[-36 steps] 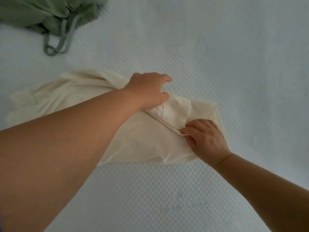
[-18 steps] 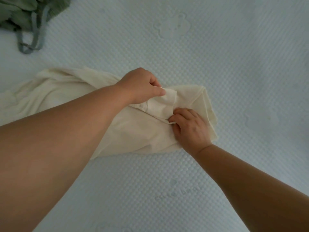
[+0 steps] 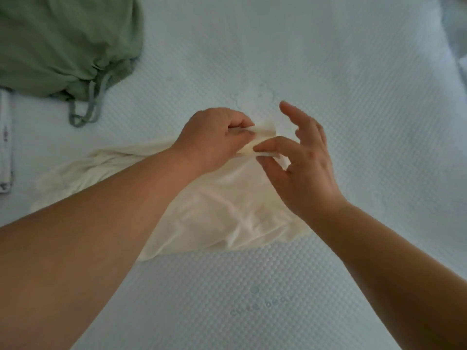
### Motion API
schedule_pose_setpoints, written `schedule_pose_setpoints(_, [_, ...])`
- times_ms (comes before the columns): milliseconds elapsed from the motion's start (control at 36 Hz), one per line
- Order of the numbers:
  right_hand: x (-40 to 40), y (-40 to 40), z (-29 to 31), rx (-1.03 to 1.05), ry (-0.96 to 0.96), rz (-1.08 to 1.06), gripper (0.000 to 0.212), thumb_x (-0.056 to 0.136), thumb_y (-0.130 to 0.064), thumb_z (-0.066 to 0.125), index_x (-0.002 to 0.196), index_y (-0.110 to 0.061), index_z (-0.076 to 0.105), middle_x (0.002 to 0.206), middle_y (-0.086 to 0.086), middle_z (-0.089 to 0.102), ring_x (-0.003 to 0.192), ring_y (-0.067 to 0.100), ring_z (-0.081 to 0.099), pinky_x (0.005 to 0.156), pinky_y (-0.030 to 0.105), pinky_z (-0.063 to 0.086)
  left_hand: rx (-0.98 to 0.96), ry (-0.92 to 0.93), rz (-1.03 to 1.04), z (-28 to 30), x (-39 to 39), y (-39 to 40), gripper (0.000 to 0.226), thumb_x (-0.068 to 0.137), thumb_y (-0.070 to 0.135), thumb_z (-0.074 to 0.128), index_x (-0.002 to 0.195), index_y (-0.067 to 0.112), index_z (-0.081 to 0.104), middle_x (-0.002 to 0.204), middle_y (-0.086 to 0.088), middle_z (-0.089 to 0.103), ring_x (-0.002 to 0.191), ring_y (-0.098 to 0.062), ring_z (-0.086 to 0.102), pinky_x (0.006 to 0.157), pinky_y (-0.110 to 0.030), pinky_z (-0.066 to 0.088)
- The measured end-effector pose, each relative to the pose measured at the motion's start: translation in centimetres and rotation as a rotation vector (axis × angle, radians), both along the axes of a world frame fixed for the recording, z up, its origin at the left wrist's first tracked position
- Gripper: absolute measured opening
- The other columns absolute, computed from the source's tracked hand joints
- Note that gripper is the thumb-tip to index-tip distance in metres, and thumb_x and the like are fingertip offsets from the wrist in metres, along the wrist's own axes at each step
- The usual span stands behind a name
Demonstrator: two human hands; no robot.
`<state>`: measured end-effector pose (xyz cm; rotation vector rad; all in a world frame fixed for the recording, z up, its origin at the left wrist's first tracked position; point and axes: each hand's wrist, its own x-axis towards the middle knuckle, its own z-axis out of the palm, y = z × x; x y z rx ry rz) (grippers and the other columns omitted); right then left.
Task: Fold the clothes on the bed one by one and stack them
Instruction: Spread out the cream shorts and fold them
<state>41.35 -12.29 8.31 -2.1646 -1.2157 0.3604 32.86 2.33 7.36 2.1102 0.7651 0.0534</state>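
Off to the far left, a green garment (image 3: pixel 63 44) lies bunched on the pale quilted bed (image 3: pixel 353 122), its grey drawstring (image 3: pixel 87 107) trailing loose toward the near side; it sits well apart from the work going on in the middle. At the left edge a narrow white object (image 3: pixel 5 142) rests on the cover, too blurred to tell what it is, and a bit of pale fabric (image 3: pixel 457 29) shows at the upper right corner. Both bare forearms reach across the near half of the bed and hide much of what lies under them, the left one covering a long stretch of the cream garment (image 3: pixel 227 215). That garment is spread rumpled on the bed in the centre, one end running out to the left behind the arm. The left hand (image 3: pixel 214 140) has its fingers curled, pinching a raised edge of the cream cloth at the far side. The right hand (image 3: pixel 300 168) meets it just beside, thumb and forefinger nipping the same edge while the other fingers (image 3: pixel 298 114) stand spread and lifted clear of the cloth.
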Motion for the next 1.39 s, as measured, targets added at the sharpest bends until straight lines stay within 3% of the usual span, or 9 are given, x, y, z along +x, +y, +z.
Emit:
schedule_pose_setpoints(111, [1.6, 2.6, 3.2, -0.161, 0.095, 0.1, 0.015, 0.084, -0.018, 0.066, 0.097, -0.024, 0.072, 0.114, -0.013, 0.059, 0.106, 0.005, 0.052, 0.08, -0.005, 0.025, 0.007, -0.018, -0.024, 2.3, -1.2, 0.5, 0.021, 0.086, 0.041, 0.061, 0.097, 0.028, 0.072, 0.084, 0.014, 0.065, 0.083, -0.005, 0.061, 0.073, -0.017, 0.044])
schedule_pose_setpoints(194, [2.3, 3.0, 3.9, -0.196, 0.051, 0.107, 0.013, 0.083, -0.017, 0.065, 0.091, -0.023, 0.072, 0.097, -0.011, 0.06, 0.082, 0.0, 0.048, 0.073, -0.003, 0.029, -0.054, -0.041, 0.011, 2.3, -1.5, 0.5, 0.015, 0.086, 0.037, 0.064, 0.096, 0.029, 0.073, 0.083, 0.013, 0.069, 0.081, -0.004, 0.062, 0.074, -0.02, 0.046])
schedule_pose_setpoints(361, [1.2, 3.6, 4.5, -0.203, 0.007, 0.218, 0.017, 0.083, -0.021, 0.069, 0.097, -0.03, 0.073, 0.129, -0.017, 0.053, 0.096, -0.007, 0.047, 0.085, 0.006, 0.03, -0.144, -0.148, 0.079, 2.2, -3.0, 0.3, 0.006, 0.086, 0.033, 0.065, 0.087, 0.033, 0.071, 0.071, 0.015, 0.065, 0.068, 0.002, 0.058, 0.066, -0.014, 0.041])
schedule_pose_setpoints(556, [0.3, 3.8, 4.1, -0.206, -0.068, 0.206, 0.012, 0.084, -0.019, 0.068, 0.092, -0.025, 0.074, 0.102, -0.011, 0.06, 0.095, 0.011, 0.056, 0.08, 0.019, 0.037, -0.164, -0.179, 0.092, 2.1, -3.6, 0.1, 0.008, 0.086, 0.027, 0.065, 0.09, 0.029, 0.072, 0.076, 0.015, 0.066, 0.073, 0.0, 0.06, 0.071, -0.017, 0.046])
schedule_pose_setpoints(750, [0.5, 2.9, 4.7, -0.08, -0.007, 0.039, 0.012, 0.082, -0.019, 0.07, 0.092, -0.024, 0.074, 0.093, -0.015, 0.053, 0.075, -0.002, 0.049, 0.07, 0.0, 0.033, 0.169, 0.003, 0.196, 0.5, -5.8, 1.0, 0.02, 0.081, 0.01, 0.057, 0.086, 0.023, 0.042, 0.078, -0.002, 0.057, 0.074, -0.026, 0.055, 0.068, -0.035, 0.045])
schedule_pose_setpoints(944, [1.6, 1.7, 5.6, 0.01, 0.067, -0.025, 0.019, 0.081, -0.015, 0.069, 0.087, -0.032, 0.066, 0.086, -0.025, 0.055, 0.075, -0.011, 0.056, 0.072, 0.002, 0.04, 0.377, 0.189, 0.215, -2.1, -13.8, 4.5, 0.021, 0.083, 0.001, 0.051, 0.089, 0.011, 0.069, 0.091, -0.011, 0.066, 0.084, -0.036, 0.06, 0.075, -0.036, 0.044])
schedule_pose_setpoints(1167, [4.0, 0.5, 6.9, 0.104, 0.133, -0.015, 0.018, 0.071, -0.041, 0.065, 0.078, -0.058, 0.065, 0.09, -0.031, 0.058, 0.071, -0.007, 0.056, 0.068, 0.006, 0.042, 0.364, 0.535, 0.028, -4.9, -18.1, 6.4, 0.045, 0.087, 0.016, 0.051, 0.129, 0.031, 0.055, 0.124, -0.009, 0.052, 0.112, -0.03, 0.048, 0.091, -0.037, 0.034])
schedule_pose_setpoints(1306, [4.6, -0.4, 5.8, 0.048, 0.076, -0.029, 0.017, 0.072, -0.045, 0.065, 0.082, -0.058, 0.065, 0.094, -0.03, 0.059, 0.076, -0.006, 0.057, 0.071, 0.006, 0.044, 0.368, 0.621, -0.007, -6.4, -18.9, 6.8, 0.048, 0.084, 0.026, 0.054, 0.131, 0.032, 0.05, 0.131, -0.004, 0.045, 0.122, -0.026, 0.038, 0.097, -0.037, 0.027])
schedule_pose_setpoints(1389, [5.4, -1.1, 4.2, 0.009, 0.061, -0.064, 0.015, 0.072, -0.059, 0.066, 0.087, -0.056, 0.065, 0.098, -0.025, 0.06, 0.083, 0.006, 0.061, 0.083, 0.026, 0.052, 0.301, 0.636, 0.021, -7.3, -19.6, 7.4, 0.05, 0.085, 0.021, 0.053, 0.134, 0.026, 0.045, 0.137, -0.003, 0.043, 0.126, -0.024, 0.037, 0.1, -0.039, 0.027])
